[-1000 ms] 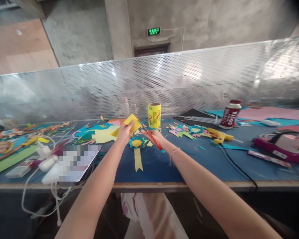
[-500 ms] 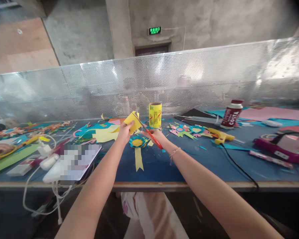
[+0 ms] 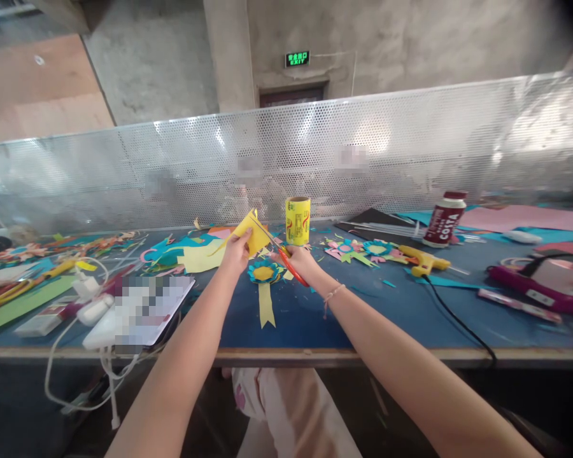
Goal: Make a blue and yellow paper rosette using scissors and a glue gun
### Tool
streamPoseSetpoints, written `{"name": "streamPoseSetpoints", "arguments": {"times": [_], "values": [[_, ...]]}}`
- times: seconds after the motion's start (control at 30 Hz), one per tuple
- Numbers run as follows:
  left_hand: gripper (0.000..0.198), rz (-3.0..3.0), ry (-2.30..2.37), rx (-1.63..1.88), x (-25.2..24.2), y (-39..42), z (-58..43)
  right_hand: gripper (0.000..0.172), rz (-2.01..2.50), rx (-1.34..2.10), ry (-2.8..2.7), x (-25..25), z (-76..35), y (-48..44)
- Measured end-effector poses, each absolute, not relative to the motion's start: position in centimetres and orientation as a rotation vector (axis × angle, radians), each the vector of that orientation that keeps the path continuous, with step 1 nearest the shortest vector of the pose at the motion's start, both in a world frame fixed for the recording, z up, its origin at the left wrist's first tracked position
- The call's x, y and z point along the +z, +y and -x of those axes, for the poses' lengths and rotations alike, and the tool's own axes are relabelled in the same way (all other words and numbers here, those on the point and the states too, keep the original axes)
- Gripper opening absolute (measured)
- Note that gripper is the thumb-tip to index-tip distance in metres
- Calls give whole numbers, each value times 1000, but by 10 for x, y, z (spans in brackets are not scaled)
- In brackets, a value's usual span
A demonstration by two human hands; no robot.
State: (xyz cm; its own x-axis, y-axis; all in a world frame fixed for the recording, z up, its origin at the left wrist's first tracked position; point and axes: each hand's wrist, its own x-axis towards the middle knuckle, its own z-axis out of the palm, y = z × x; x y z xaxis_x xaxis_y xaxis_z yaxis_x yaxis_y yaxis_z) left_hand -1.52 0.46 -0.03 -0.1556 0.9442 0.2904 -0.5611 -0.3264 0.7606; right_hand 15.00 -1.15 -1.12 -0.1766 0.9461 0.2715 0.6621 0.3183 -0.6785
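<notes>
My left hand [image 3: 239, 251] is closed on a piece of yellow paper [image 3: 258, 236], held up above the table with the thumb on its face. My right hand [image 3: 302, 262] grips red-handled scissors [image 3: 286, 259]; their blades point up and left, against the paper's upper right edge. How far the blades are apart I cannot tell. Just below the hands lies a paper rosette [image 3: 262, 272] with blue petals, a yellow centre and a pale yellow notched tail [image 3: 266, 306]. Behind the right hand stands a yellow roll of tape [image 3: 298, 220].
A yellow glue gun [image 3: 423, 259] with a black cord lies to the right, near a dark red bottle [image 3: 445, 219]. Paper scraps and flowers [image 3: 377, 248] cover the back. At left are white cables and a power bank-like block [image 3: 100, 324]. A perforated metal screen [image 3: 386, 152] stands behind.
The yellow paper has turned and tilted in my left hand, its top corner now further left. My right hand with the scissors has shifted slightly, and the blades lie lower along the paper's edge.
</notes>
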Motion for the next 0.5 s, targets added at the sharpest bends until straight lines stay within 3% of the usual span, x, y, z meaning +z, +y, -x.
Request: {"name": "streamPoseSetpoints", "arguments": {"times": [0.5], "values": [[29,-955,604,1665,-3,5,12,46,1377,682,-1858,-9,-150,-13]]}}
